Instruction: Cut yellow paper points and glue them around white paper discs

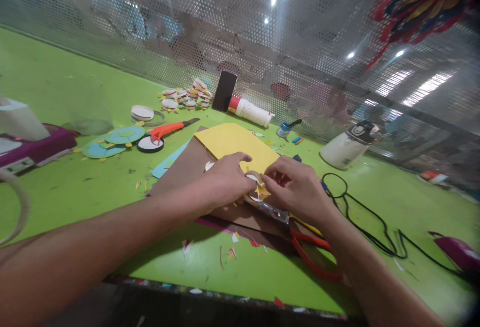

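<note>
Head view: near the front edge of the counter [168, 259], a small ring [253, 199] is clamped by the left hand [228, 179]. Its yellow tab [263, 192] is pinched by the right hand [300, 184].

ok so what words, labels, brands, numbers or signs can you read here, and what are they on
None can be read.
Stack of paper cups: tiny marks on the red end, too small to read.
Small blue jar: marks on its side, too blurred to read.
White bottle: a small dark patch on the body and a pale round mark on the dark top, neither legible.
</note>
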Demonstrator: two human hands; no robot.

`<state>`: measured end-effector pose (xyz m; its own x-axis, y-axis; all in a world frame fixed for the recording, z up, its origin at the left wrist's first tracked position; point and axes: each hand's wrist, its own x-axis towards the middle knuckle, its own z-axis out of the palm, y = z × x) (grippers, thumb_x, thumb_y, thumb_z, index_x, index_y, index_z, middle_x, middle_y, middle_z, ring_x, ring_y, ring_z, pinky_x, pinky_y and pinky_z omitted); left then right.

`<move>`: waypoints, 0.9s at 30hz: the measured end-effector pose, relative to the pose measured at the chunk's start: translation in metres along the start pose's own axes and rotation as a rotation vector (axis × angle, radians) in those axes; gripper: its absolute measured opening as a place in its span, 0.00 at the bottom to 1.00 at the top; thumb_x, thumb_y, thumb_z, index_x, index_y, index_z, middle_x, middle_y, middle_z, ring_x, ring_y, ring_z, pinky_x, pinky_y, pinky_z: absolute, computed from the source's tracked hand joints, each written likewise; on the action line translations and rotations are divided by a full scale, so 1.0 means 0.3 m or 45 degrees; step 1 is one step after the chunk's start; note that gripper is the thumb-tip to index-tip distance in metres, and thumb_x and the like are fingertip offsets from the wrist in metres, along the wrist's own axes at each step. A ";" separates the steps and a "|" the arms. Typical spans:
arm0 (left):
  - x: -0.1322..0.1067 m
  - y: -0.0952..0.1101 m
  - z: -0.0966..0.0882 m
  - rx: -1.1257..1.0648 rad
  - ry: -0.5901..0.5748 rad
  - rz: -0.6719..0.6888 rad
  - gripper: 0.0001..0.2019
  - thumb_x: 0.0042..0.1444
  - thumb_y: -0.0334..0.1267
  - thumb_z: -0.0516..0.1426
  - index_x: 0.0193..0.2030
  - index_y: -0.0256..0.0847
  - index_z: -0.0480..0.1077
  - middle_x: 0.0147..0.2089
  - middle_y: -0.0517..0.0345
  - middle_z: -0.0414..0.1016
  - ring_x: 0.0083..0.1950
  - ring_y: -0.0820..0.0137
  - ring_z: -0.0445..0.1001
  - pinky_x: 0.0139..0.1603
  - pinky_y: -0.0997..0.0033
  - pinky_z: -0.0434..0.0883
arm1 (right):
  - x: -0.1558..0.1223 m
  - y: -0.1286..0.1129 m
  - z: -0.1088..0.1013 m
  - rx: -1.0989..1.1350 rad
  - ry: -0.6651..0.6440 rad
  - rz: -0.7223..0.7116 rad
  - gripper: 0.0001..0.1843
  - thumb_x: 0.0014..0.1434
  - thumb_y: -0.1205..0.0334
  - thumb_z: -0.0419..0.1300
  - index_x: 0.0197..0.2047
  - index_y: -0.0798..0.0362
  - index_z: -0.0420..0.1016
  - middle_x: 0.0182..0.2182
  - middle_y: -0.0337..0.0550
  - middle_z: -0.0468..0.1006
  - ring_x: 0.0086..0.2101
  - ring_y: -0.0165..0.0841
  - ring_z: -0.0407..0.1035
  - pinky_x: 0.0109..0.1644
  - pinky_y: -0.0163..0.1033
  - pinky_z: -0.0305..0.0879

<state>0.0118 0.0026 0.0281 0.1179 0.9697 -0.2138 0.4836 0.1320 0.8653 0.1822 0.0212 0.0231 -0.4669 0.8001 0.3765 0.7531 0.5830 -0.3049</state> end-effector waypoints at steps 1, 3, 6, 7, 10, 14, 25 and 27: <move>-0.002 0.002 -0.001 0.002 0.001 -0.001 0.36 0.40 0.31 0.55 0.61 0.42 0.61 0.25 0.60 0.72 0.25 0.68 0.70 0.22 0.74 0.61 | 0.002 0.000 -0.006 0.054 0.015 0.028 0.07 0.55 0.66 0.58 0.27 0.54 0.72 0.24 0.40 0.71 0.25 0.30 0.63 0.30 0.36 0.59; -0.003 0.002 -0.003 0.003 0.005 0.003 0.35 0.40 0.32 0.56 0.61 0.43 0.62 0.26 0.60 0.72 0.25 0.68 0.70 0.22 0.74 0.61 | 0.007 0.005 -0.019 0.155 0.055 0.110 0.08 0.56 0.64 0.58 0.26 0.55 0.73 0.23 0.40 0.72 0.26 0.30 0.64 0.30 0.36 0.59; 0.001 -0.002 -0.004 0.011 0.015 0.009 0.35 0.40 0.32 0.56 0.61 0.42 0.62 0.27 0.59 0.72 0.26 0.69 0.71 0.22 0.74 0.62 | 0.014 0.018 -0.033 0.246 0.095 0.248 0.11 0.55 0.59 0.58 0.25 0.55 0.72 0.22 0.40 0.71 0.25 0.30 0.62 0.29 0.37 0.58; 0.003 -0.003 -0.004 0.017 0.017 0.009 0.36 0.40 0.32 0.56 0.61 0.42 0.62 0.28 0.59 0.73 0.25 0.69 0.71 0.22 0.74 0.62 | 0.016 0.021 -0.038 0.268 0.082 0.285 0.12 0.55 0.58 0.58 0.25 0.55 0.72 0.21 0.39 0.71 0.24 0.29 0.62 0.28 0.37 0.58; 0.008 -0.007 -0.003 0.024 0.013 0.004 0.36 0.40 0.32 0.56 0.61 0.42 0.61 0.29 0.59 0.72 0.25 0.70 0.69 0.22 0.74 0.61 | 0.015 0.022 -0.051 0.324 -0.034 0.368 0.14 0.55 0.55 0.58 0.24 0.55 0.72 0.19 0.38 0.69 0.22 0.28 0.60 0.26 0.36 0.56; 0.010 -0.012 -0.003 0.001 -0.010 0.016 0.36 0.40 0.32 0.56 0.62 0.41 0.60 0.28 0.59 0.72 0.24 0.70 0.69 0.21 0.74 0.61 | 0.004 0.011 -0.057 0.330 -0.167 0.359 0.11 0.54 0.56 0.59 0.27 0.55 0.74 0.23 0.39 0.73 0.24 0.29 0.63 0.28 0.36 0.59; -0.003 0.003 -0.004 0.004 -0.022 0.039 0.35 0.40 0.33 0.56 0.61 0.40 0.62 0.27 0.59 0.71 0.25 0.69 0.68 0.24 0.73 0.60 | 0.001 0.010 0.009 0.285 -0.174 0.386 0.09 0.52 0.58 0.61 0.25 0.54 0.69 0.22 0.39 0.72 0.24 0.30 0.64 0.27 0.35 0.60; -0.003 0.002 -0.004 -0.002 -0.033 0.037 0.36 0.40 0.32 0.56 0.61 0.40 0.61 0.27 0.59 0.71 0.25 0.69 0.68 0.24 0.73 0.59 | 0.001 0.012 0.010 0.298 -0.160 0.383 0.10 0.53 0.58 0.60 0.24 0.54 0.69 0.21 0.39 0.72 0.24 0.30 0.63 0.26 0.35 0.60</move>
<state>0.0109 0.0020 0.0293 0.1544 0.9675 -0.2005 0.4783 0.1043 0.8720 0.1833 0.0240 0.0195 -0.3055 0.9427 0.1343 0.7459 0.3245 -0.5817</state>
